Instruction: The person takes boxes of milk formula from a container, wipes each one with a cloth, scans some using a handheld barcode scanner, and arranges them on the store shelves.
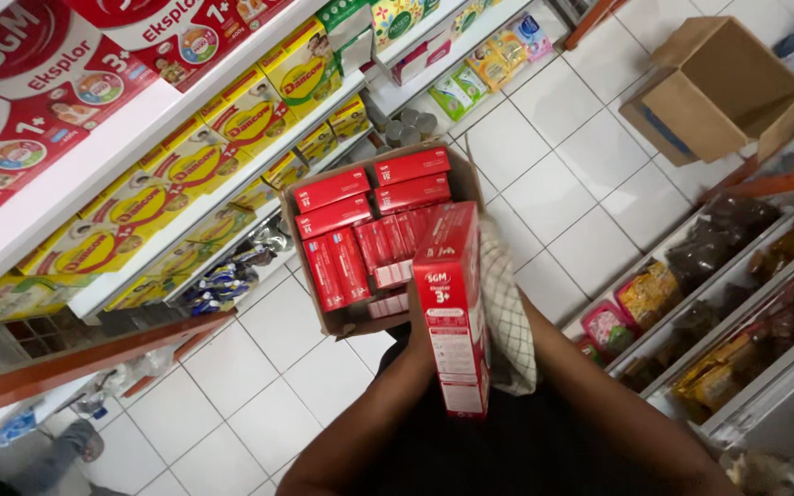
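Observation:
I hold an open cardboard box (353, 324) at chest height; it is packed with several red cartons (333, 188). One taller red carton (453, 303) stands upright at the box's near right corner. My left hand (412, 332) is against that carton's left edge and grips it; most of the hand is hidden behind it. My right forearm (599, 386) runs up under a checked cloth (507, 321) toward the box. The right hand itself is hidden by the cloth and the carton.
Shelves on the left carry yellow cartons (232, 119) and large red cartons (29, 83). A few cans (411, 124) stand on the white tiled floor (553, 184). An empty cardboard box (719, 87) lies far right. Right-hand shelves hold snack bags (650, 292). Someone's shoe (75, 445) is at the bottom left.

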